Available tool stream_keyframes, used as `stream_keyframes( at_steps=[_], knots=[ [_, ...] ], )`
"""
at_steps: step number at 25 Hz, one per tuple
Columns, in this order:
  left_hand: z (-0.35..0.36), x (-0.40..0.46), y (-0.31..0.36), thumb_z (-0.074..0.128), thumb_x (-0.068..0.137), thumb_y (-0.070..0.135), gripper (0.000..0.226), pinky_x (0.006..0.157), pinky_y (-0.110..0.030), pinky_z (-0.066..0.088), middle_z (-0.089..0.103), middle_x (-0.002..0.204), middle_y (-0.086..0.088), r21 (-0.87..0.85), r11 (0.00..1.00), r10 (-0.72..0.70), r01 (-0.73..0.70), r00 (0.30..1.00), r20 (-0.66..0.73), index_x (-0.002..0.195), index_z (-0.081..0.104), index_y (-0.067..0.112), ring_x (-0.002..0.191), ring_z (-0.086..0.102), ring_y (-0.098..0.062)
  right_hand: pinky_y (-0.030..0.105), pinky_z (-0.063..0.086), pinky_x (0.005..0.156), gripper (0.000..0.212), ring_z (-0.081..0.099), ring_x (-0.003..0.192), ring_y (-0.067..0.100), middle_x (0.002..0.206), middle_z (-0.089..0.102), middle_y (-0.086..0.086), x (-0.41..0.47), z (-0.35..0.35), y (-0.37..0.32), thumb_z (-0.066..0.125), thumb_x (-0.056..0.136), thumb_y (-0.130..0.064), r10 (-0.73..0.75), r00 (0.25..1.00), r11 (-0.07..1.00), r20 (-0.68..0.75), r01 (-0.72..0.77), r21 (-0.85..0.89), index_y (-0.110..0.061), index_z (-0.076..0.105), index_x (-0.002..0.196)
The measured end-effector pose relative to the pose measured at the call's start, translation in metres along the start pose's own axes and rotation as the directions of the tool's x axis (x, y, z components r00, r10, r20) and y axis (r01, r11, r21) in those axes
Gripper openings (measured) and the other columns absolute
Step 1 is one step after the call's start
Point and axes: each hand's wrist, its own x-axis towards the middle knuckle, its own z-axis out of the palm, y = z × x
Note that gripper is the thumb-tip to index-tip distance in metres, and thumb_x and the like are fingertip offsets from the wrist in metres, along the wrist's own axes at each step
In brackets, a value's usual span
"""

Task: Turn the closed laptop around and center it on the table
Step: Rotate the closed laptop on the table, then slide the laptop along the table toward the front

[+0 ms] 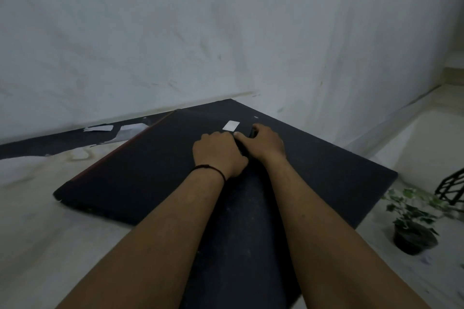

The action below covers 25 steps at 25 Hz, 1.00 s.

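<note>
Both your arms reach forward side by side, and your hands meet near the far end of the flat black closed laptop (150, 163). Your left hand (218, 153), the one with the thin dark wrist band (208, 168), is curled down with the knuckles up, resting on the lid. Your right hand (263, 143) sits just beside it, touching it, fingers bent over the laptop's right edge, so it looks like a grip on that edge, though the fingertips are hidden and it's hard to tell how tight it is.

The laptop lies skewed, its corner pointing toward the white wall (226, 32), with a reddish strip along its left edge. It sits partly on a dark rectangular mat (339, 178) and partly on the pale marbled tabletop (50, 221). A small white rectangular sticker (231, 125) lies just past your fingers.

Off to the right, a small leafy green plant in a dark round pot (414, 228) stands well apart from the laptop. Everything's pretty dim.
</note>
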Motion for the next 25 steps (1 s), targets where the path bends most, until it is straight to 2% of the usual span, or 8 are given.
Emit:
stream_keyframes(
  at_steps=[1,3,5,10,14,18,22,25],
  knots=[
    [0.003,0.008,0.0,0.06,0.082,0.047,0.043,0.087,-0.038,0.051,0.066,0.117,-0.003,-0.001,1.0,0.005,-0.005,1.0,-0.002,0.115,0.065,0.021,0.109,0.061,-0.027,0.043,0.046,0.097,0.051,0.064,0.105,0.027,0.107,0.069,0.001,0.012,0.004,0.001,0.055,0.08,-0.071,-0.009,1.0,0.999,0.024,0.01,-0.031,-0.022,0.056,0.095],
    [0.008,0.018,0.0,0.06,0.082,0.049,0.047,0.086,-0.038,0.048,0.064,0.12,-0.004,0.011,1.0,0.01,-0.009,1.0,-0.016,0.119,0.064,0.022,0.111,0.06,-0.027,0.044,0.037,0.11,0.069,0.055,0.129,0.025,0.141,0.059,0.002,0.034,0.009,0.003,0.052,0.08,-0.072,-0.013,0.998,0.998,0.062,0.017,-0.06,-0.022,0.056,0.129],
    [0.01,0.021,-0.001,0.061,0.082,0.053,0.052,0.086,-0.038,0.045,0.061,0.124,-0.006,0.031,1.0,0.009,-0.008,1.0,-0.023,0.124,0.062,0.022,0.113,0.058,-0.027,0.044,0.029,0.115,0.086,0.046,0.138,0.022,0.153,0.048,-0.001,0.049,0.01,0.003,0.053,0.079,-0.072,-0.004,0.996,0.999,0.084,0.008,-0.05,-0.023,0.044,0.148],
    [0.008,0.015,-0.001,0.06,0.085,0.053,0.058,0.102,-0.045,0.046,0.06,0.132,-0.007,0.007,1.0,0.001,-0.001,1.0,0.008,0.13,0.059,0.017,0.122,0.055,-0.029,0.041,0.028,0.115,0.085,0.048,0.136,0.021,0.149,0.053,-0.005,0.061,0.007,0.003,0.061,0.074,-0.072,0.023,0.993,1.0,0.112,-0.025,0.015,-0.028,0.05,0.145],
    [0.001,0.002,0.007,0.06,0.091,0.045,0.051,0.097,-0.043,0.049,0.06,0.131,-0.008,0.128,0.992,0.014,-0.02,0.999,0.048,0.133,0.055,0.017,0.12,0.057,-0.029,0.041,0.039,0.113,0.088,0.051,0.134,0.02,0.15,0.053,-0.002,0.046,-0.003,0.007,0.075,0.07,-0.066,0.037,0.995,0.986,0.095,-0.052,0.158,-0.02,0.054,0.143],
    [0.0,-0.023,0.02,0.043,0.102,0.028,0.046,0.099,-0.049,0.05,0.054,0.14,-0.014,0.242,0.969,0.029,-0.042,0.998,0.059,0.146,0.045,0.013,0.123,0.055,-0.035,0.041,0.042,0.11,0.09,0.054,0.131,0.022,0.147,0.056,0.002,0.011,-0.013,0.009,0.076,0.069,-0.065,0.082,0.995,0.978,0.057,-0.092,0.185,-0.016,0.054,0.142],
    [0.007,-0.084,0.016,0.031,0.107,0.031,0.058,0.114,-0.053,0.033,0.023,0.162,-0.024,0.287,0.956,0.053,-0.064,0.998,0.044,0.16,0.015,0.014,0.144,0.03,-0.045,0.042,0.043,0.109,0.091,0.055,0.13,0.023,0.144,0.059,0.001,-0.044,-0.032,0.018,0.076,0.066,-0.068,0.121,0.993,0.975,-0.012,-0.117,0.19,-0.019,0.056,0.14],
    [0.011,-0.124,0.0,0.033,0.105,0.048,0.063,0.117,-0.055,0.028,0.025,0.162,-0.021,0.25,0.968,0.05,-0.032,0.997,-0.066,0.16,0.018,0.018,0.145,0.028,-0.043,0.046,0.04,0.111,0.086,0.056,0.129,0.022,0.141,0.061,-0.001,-0.091,-0.047,0.023,0.078,0.068,-0.065,0.111,0.993,0.974,-0.042,-0.1,0.202,-0.021,0.056,0.139]
  ],
)
